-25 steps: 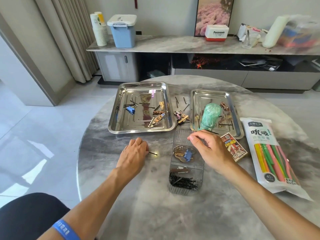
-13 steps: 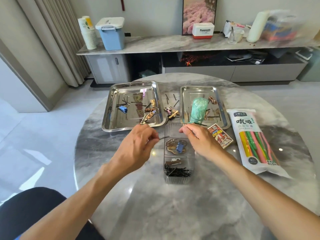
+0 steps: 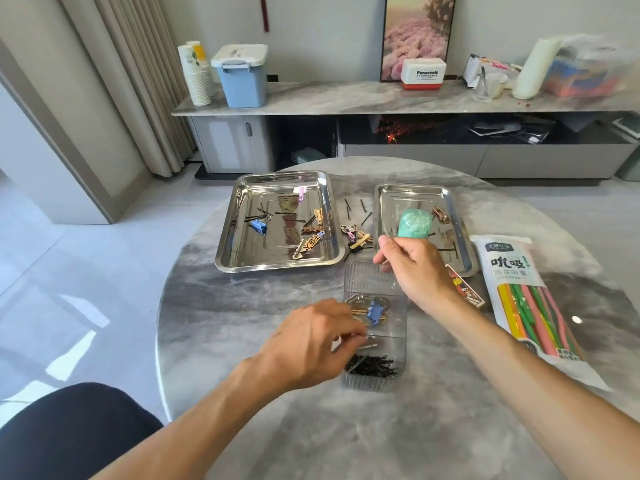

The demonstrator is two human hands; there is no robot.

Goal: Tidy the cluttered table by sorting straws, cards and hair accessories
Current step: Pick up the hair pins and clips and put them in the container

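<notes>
My left hand hovers over the near end of a clear divided organiser box, fingertips bunched as if pinching a black bobby pin, though blur hides the pin. The box's nearest section holds black bobby pins; its middle section holds a blue clip and gold clips. My right hand is raised over the box's far end with thumb and forefinger curled together, nothing visible between them. The left steel tray holds several clips and pins. The right steel tray holds a green bundle. A straw packet and a card box lie right.
Loose clips and bobby pins lie on the round marble table between the two trays. A sideboard with a blue bin and paper cups stands behind. My dark-clad knee is at the lower left.
My left hand picked a bobby pin off the table, lifted it and moved right and down over the box's near sections. My right hand rose from the box's far rim toward the right tray.
</notes>
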